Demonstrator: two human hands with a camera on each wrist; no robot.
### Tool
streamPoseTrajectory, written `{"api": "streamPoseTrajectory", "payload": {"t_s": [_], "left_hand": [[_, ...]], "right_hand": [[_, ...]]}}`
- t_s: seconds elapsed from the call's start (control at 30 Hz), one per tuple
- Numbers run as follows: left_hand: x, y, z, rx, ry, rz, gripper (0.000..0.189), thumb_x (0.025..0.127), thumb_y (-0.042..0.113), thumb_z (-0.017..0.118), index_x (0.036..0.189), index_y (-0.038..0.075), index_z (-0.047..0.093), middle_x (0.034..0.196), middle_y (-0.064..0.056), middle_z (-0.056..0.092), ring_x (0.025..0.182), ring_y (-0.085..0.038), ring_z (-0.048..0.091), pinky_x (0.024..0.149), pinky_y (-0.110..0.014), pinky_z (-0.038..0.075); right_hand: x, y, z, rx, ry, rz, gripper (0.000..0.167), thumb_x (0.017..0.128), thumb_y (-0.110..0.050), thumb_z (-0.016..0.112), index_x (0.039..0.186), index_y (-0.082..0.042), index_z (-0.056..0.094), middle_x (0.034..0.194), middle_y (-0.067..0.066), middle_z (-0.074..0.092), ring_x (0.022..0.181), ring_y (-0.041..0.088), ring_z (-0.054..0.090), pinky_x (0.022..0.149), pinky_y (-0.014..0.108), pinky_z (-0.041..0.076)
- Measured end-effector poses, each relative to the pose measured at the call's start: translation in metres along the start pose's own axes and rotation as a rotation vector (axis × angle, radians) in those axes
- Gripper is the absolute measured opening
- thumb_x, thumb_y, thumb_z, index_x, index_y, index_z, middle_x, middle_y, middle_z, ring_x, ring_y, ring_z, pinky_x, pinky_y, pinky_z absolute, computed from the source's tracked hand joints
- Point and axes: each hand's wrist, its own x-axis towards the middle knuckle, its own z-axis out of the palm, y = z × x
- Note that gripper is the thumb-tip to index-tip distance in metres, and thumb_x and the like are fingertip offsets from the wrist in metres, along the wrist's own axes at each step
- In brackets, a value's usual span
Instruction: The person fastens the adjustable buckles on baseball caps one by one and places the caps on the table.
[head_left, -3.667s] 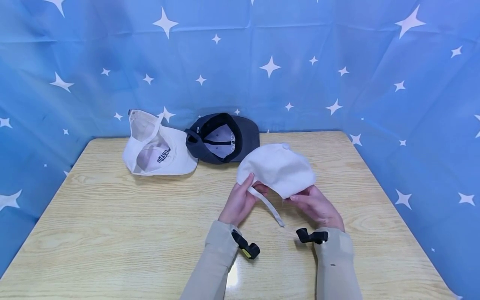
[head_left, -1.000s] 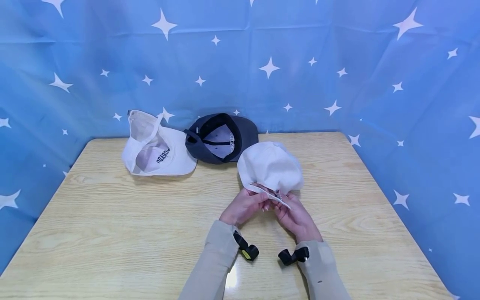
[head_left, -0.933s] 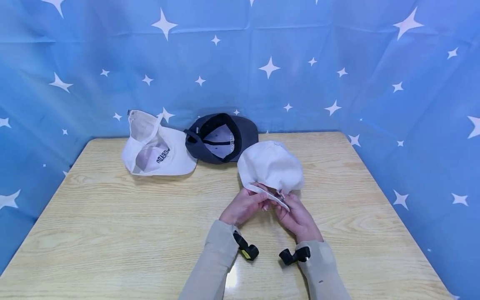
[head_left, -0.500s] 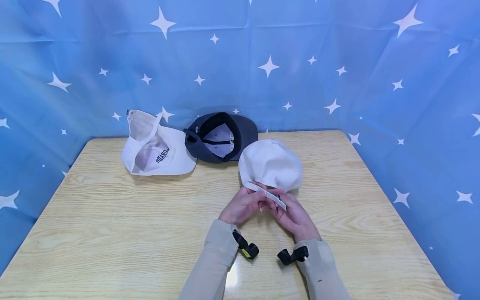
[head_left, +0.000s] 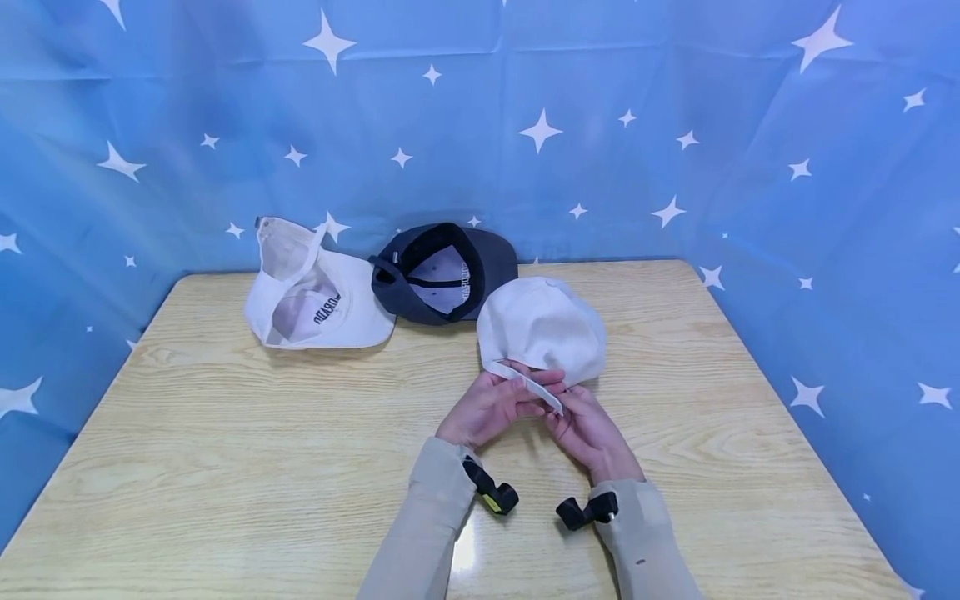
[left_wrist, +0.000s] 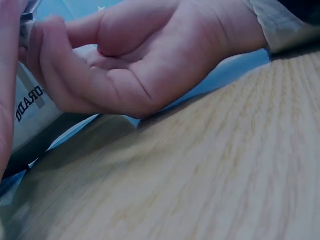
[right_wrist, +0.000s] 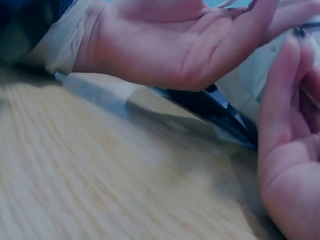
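Note:
A white baseball cap (head_left: 540, 325) is held crown up, its back opening towards me. My left hand (head_left: 487, 408) pinches the cap's narrow strap (head_left: 534, 388) between thumb and fingers, some fingers reaching inside the opening. Close against it, my right hand (head_left: 591, 435) grips the other side of the back edge. In the left wrist view, the right hand's thumb and finger pinch a small metal buckle (left_wrist: 26, 24), with dark lettering on the cap's inside (left_wrist: 31, 102) beyond. The same buckle (right_wrist: 300, 32) shows between right fingertips in the right wrist view; the strap's free end is partly hidden.
Another white cap (head_left: 367, 292) lies upturned at the back left of the wooden table (head_left: 262, 467). A dark navy cap (head_left: 495, 258), also upturned, sits between it and the held cap. A blue curtain with white stars (head_left: 480, 100) hangs behind the table and along its sides.
Earlier the hands held the cap wide apart while the strap hung loose. My right hand has since moved left to meet the left hand at the strap, whose end has lately shifted slightly left.

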Motion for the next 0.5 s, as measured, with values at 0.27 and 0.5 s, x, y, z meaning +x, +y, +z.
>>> {"api": "streamPoseTrajectory", "payload": {"t_s": [0.27,0.5], "left_hand": [[-0.0002,-0.001,-0.0016,0.001,0.022,0.014,0.009,0.089,0.016,0.053,0.095,0.01,0.052,0.104,-0.012,0.06,0.092,-0.024,0.06,0.084,-0.042,0.046],[0.0014,-0.0008,0.0,-0.009,0.137,0.025,0.013,0.084,0.016,0.061,0.092,0.012,0.053,0.081,-0.001,0.056,0.073,-0.011,0.054,0.065,-0.024,0.046]], "right_hand": [[-0.0039,-0.0038,-0.0038,0.229,-0.192,-0.053,0.02,0.095,-0.003,0.036,0.095,0.001,0.055,0.082,0.006,0.061,0.071,0.009,0.058,0.065,0.015,0.046],[-0.0035,-0.0035,-0.0046,0.226,-0.196,-0.079,0.03,0.098,-0.008,0.026,0.098,-0.001,0.055,0.085,0.007,0.06,0.075,0.01,0.057,0.068,0.018,0.047]]}}
